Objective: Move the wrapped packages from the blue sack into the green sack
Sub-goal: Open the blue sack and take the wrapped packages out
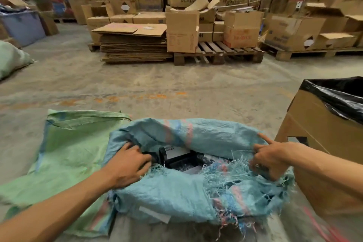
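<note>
Left hand [128, 165] fingers curled over blue sack [176, 188] rim, reaching into mouth. Right hand [273, 160] pinches frayed opposite rim, index finger sticking out straight. Black wrapped package [176, 156] with white label sits inside, between hands. Green sack [72, 153] lies flat just left, touching blue one. Lined box [322, 124] off right.

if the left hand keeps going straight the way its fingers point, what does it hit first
Most likely the black wrapped package with a white label lying inside the frayed blue woven sack. The left hand already reaches into the sack's mouth, fingertips close beside the package; depth is unclear.
</note>
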A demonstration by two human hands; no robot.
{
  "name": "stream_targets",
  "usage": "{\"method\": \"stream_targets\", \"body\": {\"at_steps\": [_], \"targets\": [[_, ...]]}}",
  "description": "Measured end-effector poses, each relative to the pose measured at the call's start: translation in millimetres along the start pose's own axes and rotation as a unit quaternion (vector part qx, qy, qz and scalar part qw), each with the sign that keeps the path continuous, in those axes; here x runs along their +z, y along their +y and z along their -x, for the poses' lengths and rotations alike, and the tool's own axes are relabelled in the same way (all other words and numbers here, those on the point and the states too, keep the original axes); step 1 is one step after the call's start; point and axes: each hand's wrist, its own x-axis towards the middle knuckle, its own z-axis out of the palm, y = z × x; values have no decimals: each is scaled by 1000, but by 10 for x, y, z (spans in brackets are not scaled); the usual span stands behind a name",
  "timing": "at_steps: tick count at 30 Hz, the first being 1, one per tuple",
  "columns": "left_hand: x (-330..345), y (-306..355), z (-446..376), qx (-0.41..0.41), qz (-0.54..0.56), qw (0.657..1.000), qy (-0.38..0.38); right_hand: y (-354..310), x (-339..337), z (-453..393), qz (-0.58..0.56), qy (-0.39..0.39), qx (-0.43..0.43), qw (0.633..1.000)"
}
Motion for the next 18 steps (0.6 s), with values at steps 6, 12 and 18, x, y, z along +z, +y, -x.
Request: {"method": "stream_targets", "body": {"at_steps": [6,12,18], "targets": [[-181,751,-154,30,426,871,-244,-510,-654,188,1,-106,-22,994],[-108,1024,-73,140,203,927,-284,-350,-1298,253,-123,144,2,982],[-109,1109,43,267,162,938,-152,-1028,-773,-340,-233,95,-138,958]]}}
